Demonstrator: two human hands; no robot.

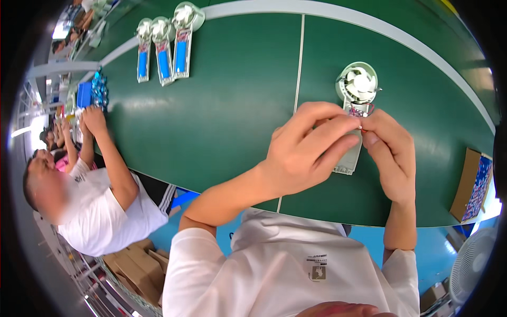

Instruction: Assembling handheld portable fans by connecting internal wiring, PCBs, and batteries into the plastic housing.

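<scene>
In front of me on the green table lies an opened handheld fan (359, 84), its white blades up and its pale green handle shell (348, 158) pointing toward me. A small circuit board with thin red and dark wires (364, 110) shows at the top of the handle. My left hand (311, 145) reaches over the handle, fingertips pinched at the wires. Facing it, my right hand (392, 153) pinches the wire ends between thumb and forefinger. A tiny white piece shows between the fingertips; its exact form is too small to tell.
Three similar opened fans with blue battery cells (165, 62) lie at the far left. A co-worker (100, 206) sits left, hands near a blue box (84, 95) and shiny blue parts (99, 90). A cardboard box (466, 185) stands at the right edge, above a floor fan (472, 264).
</scene>
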